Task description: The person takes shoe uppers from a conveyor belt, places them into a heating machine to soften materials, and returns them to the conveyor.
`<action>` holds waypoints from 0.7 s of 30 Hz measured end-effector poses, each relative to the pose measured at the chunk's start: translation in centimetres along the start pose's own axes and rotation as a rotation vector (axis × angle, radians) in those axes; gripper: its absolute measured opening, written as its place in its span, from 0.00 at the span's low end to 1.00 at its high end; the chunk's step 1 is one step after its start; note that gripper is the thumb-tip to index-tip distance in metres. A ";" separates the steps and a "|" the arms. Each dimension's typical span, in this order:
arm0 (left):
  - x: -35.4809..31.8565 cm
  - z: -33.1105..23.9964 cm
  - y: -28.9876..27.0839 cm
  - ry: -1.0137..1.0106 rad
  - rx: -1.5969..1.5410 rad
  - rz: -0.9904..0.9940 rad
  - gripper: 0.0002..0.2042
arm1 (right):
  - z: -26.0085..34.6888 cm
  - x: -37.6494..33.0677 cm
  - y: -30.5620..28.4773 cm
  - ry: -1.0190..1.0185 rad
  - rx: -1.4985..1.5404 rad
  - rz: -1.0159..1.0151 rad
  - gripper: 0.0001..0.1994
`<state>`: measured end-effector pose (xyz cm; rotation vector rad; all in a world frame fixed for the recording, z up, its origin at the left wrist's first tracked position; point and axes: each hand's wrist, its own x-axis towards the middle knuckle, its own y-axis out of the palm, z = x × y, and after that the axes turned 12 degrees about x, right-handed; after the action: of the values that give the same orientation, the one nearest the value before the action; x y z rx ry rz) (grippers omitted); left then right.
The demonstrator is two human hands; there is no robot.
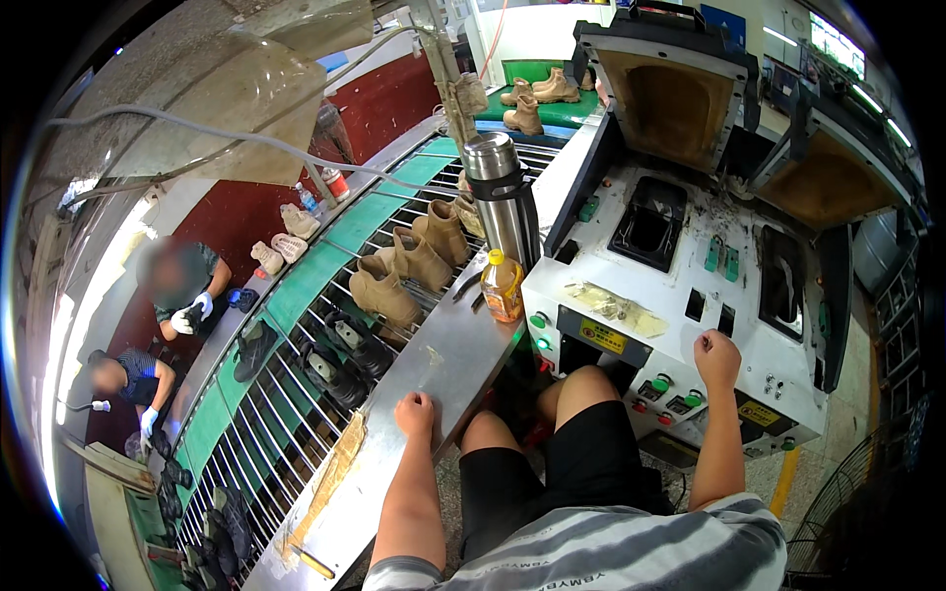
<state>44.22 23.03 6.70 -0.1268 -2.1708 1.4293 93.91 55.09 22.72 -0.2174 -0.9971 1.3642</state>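
My left hand (415,414) rests in a loose fist on the metal ledge (448,345) beside the conveyor; no object shows in it. Curled closed as well, my right hand (717,357) lies on the front of the white machine (650,305), with nothing visible in its fingers. Beyond my left hand, a bottle of orange-yellow liquid (503,286) and a tall steel thermos (498,192) stand where ledge and machine meet. Green and red push buttons (662,382) sit on the machine's front face, below my right hand. Two hinged lids (673,94) are raised over its dark cavities.
Tan boots (384,288) and black shoes (330,369) stand on the roller conveyor (286,414) at left. Two gloved people (187,286) handle shoes across it. A yellow-handled tool (312,561) lies on the near ledge. A wire fan guard (857,492) is at lower right.
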 end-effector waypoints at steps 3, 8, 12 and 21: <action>0.0 -0.1 0.0 0.012 -0.014 -0.028 0.12 | -0.4 0.0 0.1 -0.011 0.008 -0.007 0.05; -0.1 0.3 0.2 0.027 -0.028 -0.052 0.12 | -0.2 -0.1 0.1 -0.003 0.009 0.001 0.05; -0.2 -0.1 0.0 0.028 -0.004 -0.042 0.11 | -0.2 -0.1 0.0 -0.003 0.002 0.006 0.05; -0.3 0.1 0.0 0.006 -0.024 -0.035 0.11 | -0.3 -0.1 0.0 0.004 -0.023 0.013 0.05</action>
<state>44.42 22.83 6.50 -0.1010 -2.1749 1.3820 94.12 55.12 22.50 -0.2440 -1.0097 1.3642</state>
